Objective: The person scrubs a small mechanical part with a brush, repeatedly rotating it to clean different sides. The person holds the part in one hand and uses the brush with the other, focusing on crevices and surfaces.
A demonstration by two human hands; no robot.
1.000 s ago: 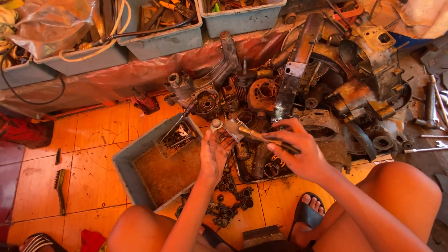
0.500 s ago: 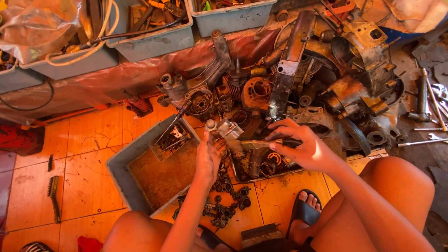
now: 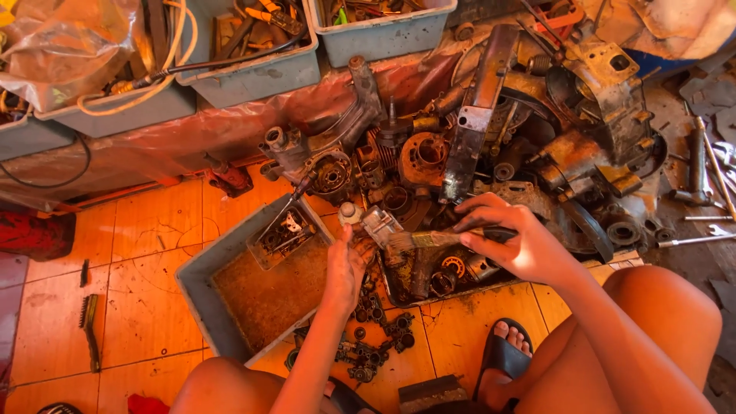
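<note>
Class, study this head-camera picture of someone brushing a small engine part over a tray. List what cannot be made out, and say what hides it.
- Head view: left hand covers the lower end of the small metal part.
- The right hand fingers wrap the brush handle, hiding its shape.
- The grey bins are cut off by the top edge.
- Loose small parts on the floor are too small to identify.

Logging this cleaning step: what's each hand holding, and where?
Right hand holds a brush by its dark handle; left hand holds a small metal part from below.

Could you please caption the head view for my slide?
Left hand holds a small metal part while right hand brushes it.
</note>
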